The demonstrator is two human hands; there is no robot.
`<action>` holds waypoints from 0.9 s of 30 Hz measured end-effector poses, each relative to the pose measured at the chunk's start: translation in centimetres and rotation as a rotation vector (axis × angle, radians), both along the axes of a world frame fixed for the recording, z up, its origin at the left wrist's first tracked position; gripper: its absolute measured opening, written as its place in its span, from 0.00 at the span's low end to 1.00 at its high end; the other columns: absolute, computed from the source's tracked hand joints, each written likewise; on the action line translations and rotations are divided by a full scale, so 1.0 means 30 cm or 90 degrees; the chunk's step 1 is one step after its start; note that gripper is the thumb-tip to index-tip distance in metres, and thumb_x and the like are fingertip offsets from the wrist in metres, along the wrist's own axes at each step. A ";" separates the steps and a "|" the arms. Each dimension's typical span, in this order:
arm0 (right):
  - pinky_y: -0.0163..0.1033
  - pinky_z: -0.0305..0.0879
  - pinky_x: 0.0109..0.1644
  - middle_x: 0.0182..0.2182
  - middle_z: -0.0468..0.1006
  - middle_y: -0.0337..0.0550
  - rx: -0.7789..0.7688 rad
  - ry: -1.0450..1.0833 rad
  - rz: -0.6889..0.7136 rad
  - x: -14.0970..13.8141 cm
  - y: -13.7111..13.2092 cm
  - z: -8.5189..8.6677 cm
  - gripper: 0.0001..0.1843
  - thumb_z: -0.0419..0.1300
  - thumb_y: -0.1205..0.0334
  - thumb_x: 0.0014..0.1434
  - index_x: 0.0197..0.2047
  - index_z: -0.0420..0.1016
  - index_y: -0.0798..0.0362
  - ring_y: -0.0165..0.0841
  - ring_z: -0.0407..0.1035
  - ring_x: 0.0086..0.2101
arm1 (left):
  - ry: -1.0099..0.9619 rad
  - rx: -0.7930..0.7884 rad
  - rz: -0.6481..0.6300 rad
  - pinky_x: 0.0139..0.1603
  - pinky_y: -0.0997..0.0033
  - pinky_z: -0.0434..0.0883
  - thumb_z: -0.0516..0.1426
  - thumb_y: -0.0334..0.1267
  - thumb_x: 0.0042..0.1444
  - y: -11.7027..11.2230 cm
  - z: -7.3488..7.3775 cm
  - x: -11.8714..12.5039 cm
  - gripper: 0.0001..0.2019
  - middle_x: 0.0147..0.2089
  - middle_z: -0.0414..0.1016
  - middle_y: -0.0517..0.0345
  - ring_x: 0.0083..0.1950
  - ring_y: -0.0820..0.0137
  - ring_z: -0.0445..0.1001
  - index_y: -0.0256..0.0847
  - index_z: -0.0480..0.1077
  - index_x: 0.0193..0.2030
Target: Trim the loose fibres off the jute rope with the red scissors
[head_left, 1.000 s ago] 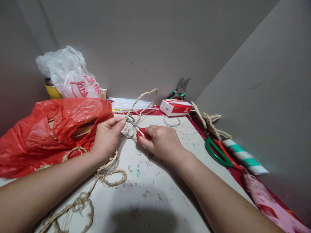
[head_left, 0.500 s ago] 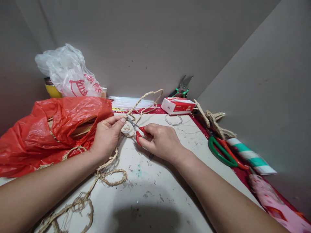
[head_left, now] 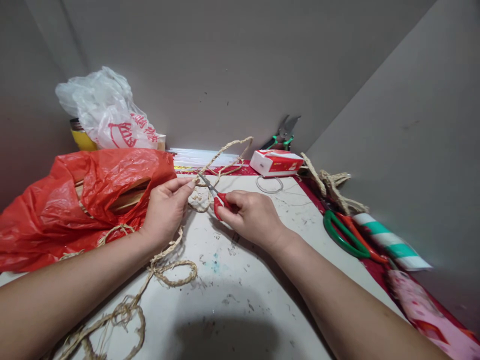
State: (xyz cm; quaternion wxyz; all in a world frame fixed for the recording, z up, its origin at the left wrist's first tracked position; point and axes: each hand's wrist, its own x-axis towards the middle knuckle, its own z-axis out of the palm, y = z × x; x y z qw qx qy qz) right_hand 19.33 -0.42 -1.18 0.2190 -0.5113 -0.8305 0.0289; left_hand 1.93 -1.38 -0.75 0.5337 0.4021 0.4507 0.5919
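My left hand [head_left: 167, 205] pinches a braided straw rope [head_left: 225, 148] between thumb and fingertips. From there the rope loops up toward the wall, and more of it trails below the wrist in loose coils on the white tabletop [head_left: 232, 280]. My right hand [head_left: 255, 217] grips small red-handled scissors [head_left: 217, 198] by the finger loops. Their blades point up and left, beside the rope just right of my left fingertips, and look closed. Whether they touch the rope is hard to make out.
At the left, a red plastic bag [head_left: 112, 170] holds flat strips, with a white plastic bag [head_left: 108, 110] behind. A red-white box [head_left: 277, 163], pruning shears [head_left: 284, 132] and a wire ring [head_left: 269, 185] lie at the back. Along the right edge are green-handled scissors [head_left: 343, 235] and a striped roll [head_left: 392, 240].
The scissors' handles have come together and the blades have shut, swinging slightly upward and right. My left hand keeps its pinch on the rope. The view has shifted a little.
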 end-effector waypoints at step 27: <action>0.35 0.43 0.27 0.19 0.70 0.37 -0.029 0.053 -0.019 -0.007 0.008 -0.016 0.19 0.51 0.56 0.57 0.17 0.65 0.53 0.25 0.53 0.20 | -0.051 -0.014 -0.065 0.15 0.81 0.46 0.60 0.34 0.48 -0.001 0.012 -0.001 0.10 0.17 0.57 0.68 0.15 0.82 0.50 0.36 0.73 0.38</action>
